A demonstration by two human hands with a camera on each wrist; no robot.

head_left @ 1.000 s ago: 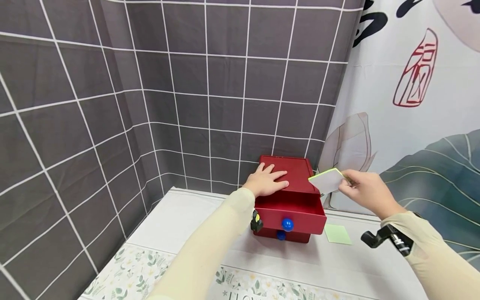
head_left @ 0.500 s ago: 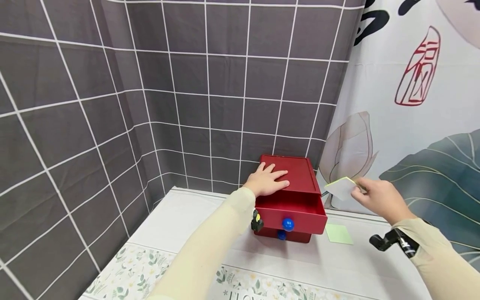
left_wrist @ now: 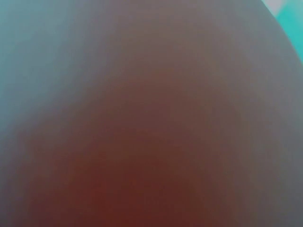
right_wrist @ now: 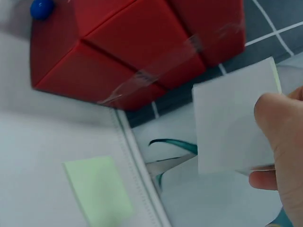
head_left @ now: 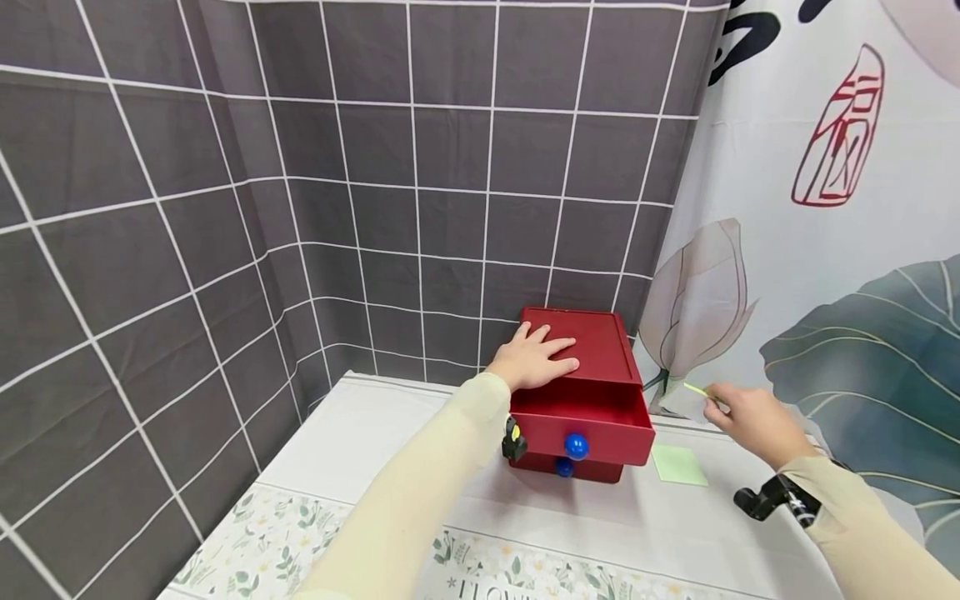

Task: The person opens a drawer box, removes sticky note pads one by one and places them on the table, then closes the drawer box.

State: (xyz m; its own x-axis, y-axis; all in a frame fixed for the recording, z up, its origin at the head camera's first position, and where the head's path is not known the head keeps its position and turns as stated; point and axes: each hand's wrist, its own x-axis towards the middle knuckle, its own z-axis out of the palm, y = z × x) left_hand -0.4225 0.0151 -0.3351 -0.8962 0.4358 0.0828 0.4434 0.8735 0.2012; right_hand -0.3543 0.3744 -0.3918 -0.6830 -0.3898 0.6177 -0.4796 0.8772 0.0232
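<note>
A red cabinet [head_left: 588, 337] has its upper drawer [head_left: 615, 442] pulled out, its inside looking bare. The left hand [head_left: 531, 360] rests on the cabinet top with fingers spread. To the right of the cabinet, the right hand [head_left: 757, 421] pinches a square pad [head_left: 696, 389], seen nearly edge-on from the head. In the right wrist view, the pad [right_wrist: 232, 118] shows its white face between thumb and fingers of the right hand [right_wrist: 289, 137]. A pale green sheet [head_left: 678, 464] lies on the table beside the cabinet. The left wrist view is a blur.
The lower drawer, with a blue knob [head_left: 564, 467], is closed. A dark gridded cloth [head_left: 450, 225] hangs behind and to the left, a printed white curtain [head_left: 765, 283] to the right. A floral strip [head_left: 292, 529] crosses the white table's front.
The right hand has moved right and down with the pad, which has tilted from showing its white face to nearly edge-on. The left hand has stayed on the cabinet top.
</note>
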